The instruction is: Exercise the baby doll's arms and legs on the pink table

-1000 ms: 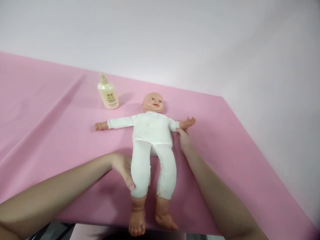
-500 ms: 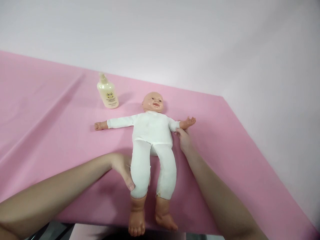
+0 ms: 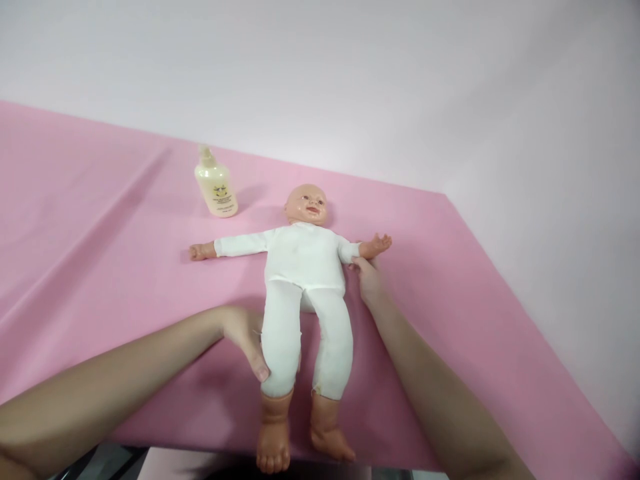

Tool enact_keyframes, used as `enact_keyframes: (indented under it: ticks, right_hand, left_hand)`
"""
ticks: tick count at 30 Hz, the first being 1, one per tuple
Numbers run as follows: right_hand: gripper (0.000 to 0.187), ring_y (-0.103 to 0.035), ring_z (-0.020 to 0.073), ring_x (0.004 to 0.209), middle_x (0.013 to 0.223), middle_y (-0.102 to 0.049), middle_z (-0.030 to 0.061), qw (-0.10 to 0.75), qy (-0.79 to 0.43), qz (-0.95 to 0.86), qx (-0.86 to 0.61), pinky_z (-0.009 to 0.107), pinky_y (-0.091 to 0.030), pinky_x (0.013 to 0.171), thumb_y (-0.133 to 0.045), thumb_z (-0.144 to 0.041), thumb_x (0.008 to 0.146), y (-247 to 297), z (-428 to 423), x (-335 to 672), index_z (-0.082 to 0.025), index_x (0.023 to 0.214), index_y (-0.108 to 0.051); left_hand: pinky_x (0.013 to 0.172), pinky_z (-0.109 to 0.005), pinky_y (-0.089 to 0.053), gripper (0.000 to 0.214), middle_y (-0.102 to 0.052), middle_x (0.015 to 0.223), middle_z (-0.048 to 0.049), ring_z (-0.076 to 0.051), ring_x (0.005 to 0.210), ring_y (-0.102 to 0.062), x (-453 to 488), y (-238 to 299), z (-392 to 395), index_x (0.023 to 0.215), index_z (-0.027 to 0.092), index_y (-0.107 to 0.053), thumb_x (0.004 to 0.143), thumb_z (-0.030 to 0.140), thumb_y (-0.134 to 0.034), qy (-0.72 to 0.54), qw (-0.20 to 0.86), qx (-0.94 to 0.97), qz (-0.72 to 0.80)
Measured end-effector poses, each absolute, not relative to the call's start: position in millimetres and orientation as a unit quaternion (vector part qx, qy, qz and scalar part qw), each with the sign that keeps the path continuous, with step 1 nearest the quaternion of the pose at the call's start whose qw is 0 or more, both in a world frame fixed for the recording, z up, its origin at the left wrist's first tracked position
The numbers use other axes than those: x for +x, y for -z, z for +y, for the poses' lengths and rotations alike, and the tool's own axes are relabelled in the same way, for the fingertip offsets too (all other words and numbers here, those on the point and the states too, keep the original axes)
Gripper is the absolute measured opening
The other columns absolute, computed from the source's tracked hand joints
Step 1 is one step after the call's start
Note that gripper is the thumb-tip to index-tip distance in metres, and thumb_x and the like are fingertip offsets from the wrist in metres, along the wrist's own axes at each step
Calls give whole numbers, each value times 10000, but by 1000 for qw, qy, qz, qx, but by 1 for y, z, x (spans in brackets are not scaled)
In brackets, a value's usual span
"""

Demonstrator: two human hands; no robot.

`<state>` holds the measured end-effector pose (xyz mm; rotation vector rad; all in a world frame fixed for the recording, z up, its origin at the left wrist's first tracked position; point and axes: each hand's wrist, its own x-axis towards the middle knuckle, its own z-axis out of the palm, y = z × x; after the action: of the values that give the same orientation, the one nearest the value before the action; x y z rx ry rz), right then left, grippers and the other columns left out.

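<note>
A baby doll (image 3: 305, 257) with a white cloth body lies on its back, head away from me and feet over the near table edge. Its arms are spread to the sides. My left hand (image 3: 247, 333) is closed around the doll's leg on the left, thumb on the outer side near the knee and the other fingers mostly hidden behind the leg. My right hand (image 3: 367, 277) grips the doll's arm on the right near the wrist, with the thumb on the sleeve and the fingers largely hidden beneath.
A pale yellow pump bottle (image 3: 217, 190) with a dark printed label stands beyond the doll's arm on the left. Pink cloth (image 3: 125, 267) with a long crease covers the table. A white wall (image 3: 320, 80) rises behind it.
</note>
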<state>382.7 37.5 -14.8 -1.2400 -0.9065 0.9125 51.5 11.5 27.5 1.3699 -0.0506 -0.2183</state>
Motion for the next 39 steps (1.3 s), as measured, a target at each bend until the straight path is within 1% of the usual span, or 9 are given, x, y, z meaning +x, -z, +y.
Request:
enact_keyframes:
  ticks: [5,9,15,17,21,24,30,35,39]
  right_hand:
    - [596,-612,235,857,1053,-709,41,630,-402,-388,-539,448,-578,844,-794,-386,727,11,35,380,-275,1303,-684]
    - [541,-596,240,840,982,-691,19,633,-405,-377,-541,461,-585,858,-812,-398,705,8,34,379,-294,1220,-687]
    - [516,-618,252,860,1014,-711,30,628,-410,-378,-542,453,-592,827,-828,-401,707,6,33,380,-307,1199,-702]
    - [519,-614,248,875,1019,-710,27,632,-408,-374,-542,439,-583,824,-827,-395,701,6,32,380,-305,1198,-704]
    - [533,-601,230,862,1004,-721,13,641,-415,-356,-539,418,-566,826,-827,-386,672,2,31,376,-289,1182,-705]
    - [524,-600,215,824,970,-728,-5,649,-412,-348,-536,405,-568,810,-836,-387,652,0,31,375,-290,1150,-707]
    - [507,-601,215,798,952,-735,-6,645,-408,-355,-540,406,-581,784,-834,-391,661,2,32,375,-300,1145,-713]
    - [511,-602,230,847,1021,-724,26,642,-404,-370,-537,417,-573,805,-834,-420,681,3,32,375,-299,1160,-702]
    - [499,-601,237,831,987,-703,28,642,-401,-373,-536,441,-583,806,-838,-414,681,5,33,377,-300,1144,-691]
  left_hand:
    - [1029,-368,-729,706,-891,1265,-100,-356,1244,-867,53,-26,12,1421,201,-859,825,504,-1085,101,771,629,-22]
    - [1041,-388,-732,746,-891,1316,-96,-356,1261,-861,53,-23,12,1438,228,-856,790,503,-1103,105,771,627,-18]
    - [1061,-392,-733,774,-890,1360,-108,-363,1297,-855,52,-22,12,1453,212,-842,784,491,-1111,109,768,632,-11]
    - [1057,-398,-737,778,-885,1373,-112,-363,1292,-856,51,-22,12,1450,216,-841,782,512,-1108,108,764,636,-9]
    - [1068,-399,-732,757,-891,1326,-103,-364,1276,-862,51,-19,12,1419,213,-849,792,561,-1092,109,762,639,-13]
    - [1058,-398,-733,781,-890,1311,-111,-372,1274,-859,52,-17,13,1427,197,-844,783,560,-1098,106,761,639,-21]
    - [1036,-397,-736,747,-887,1244,-104,-368,1218,-868,52,-20,12,1399,208,-857,801,595,-1079,96,755,648,-30]
    - [1008,-366,-740,698,-898,1279,-108,-361,1192,-887,53,-23,11,1401,177,-864,834,519,-1084,69,765,639,-36]
    - [1018,-344,-741,720,-909,1285,-105,-354,1211,-889,53,-22,11,1412,182,-865,792,447,-1119,70,773,630,-36]
